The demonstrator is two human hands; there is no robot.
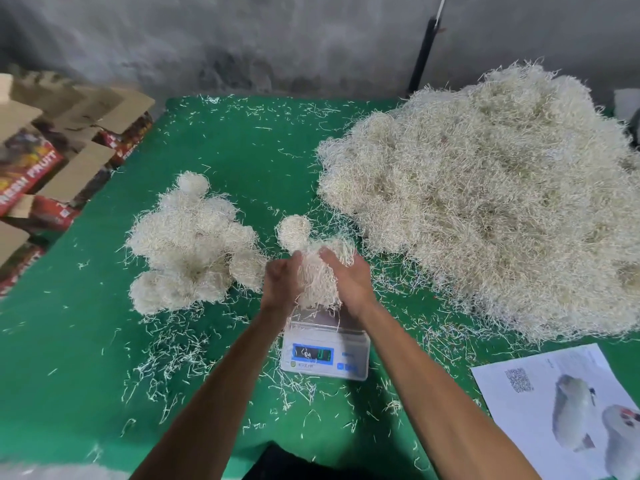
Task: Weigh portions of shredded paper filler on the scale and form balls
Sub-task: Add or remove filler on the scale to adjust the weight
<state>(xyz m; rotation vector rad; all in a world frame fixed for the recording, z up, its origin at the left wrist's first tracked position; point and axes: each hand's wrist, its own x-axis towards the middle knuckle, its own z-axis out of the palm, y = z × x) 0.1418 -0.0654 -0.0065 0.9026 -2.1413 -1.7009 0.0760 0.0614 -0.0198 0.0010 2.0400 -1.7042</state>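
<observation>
Both hands, left [282, 277] and right [349, 277], squeeze a paper clump [317, 275] above the scale [325, 355] at centre. Green counter [86, 358], littered with shreds; grey wall [242, 39] behind. Boxes [38, 168] upper left read "FRESH FRUIT".

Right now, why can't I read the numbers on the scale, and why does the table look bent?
Head view: the scale display is smeared by blur, so its digits are unreadable; both hands around the paper portion look soft too; the wide-angle lens bows the green table edges; lighting is flat, shadows faint.
</observation>
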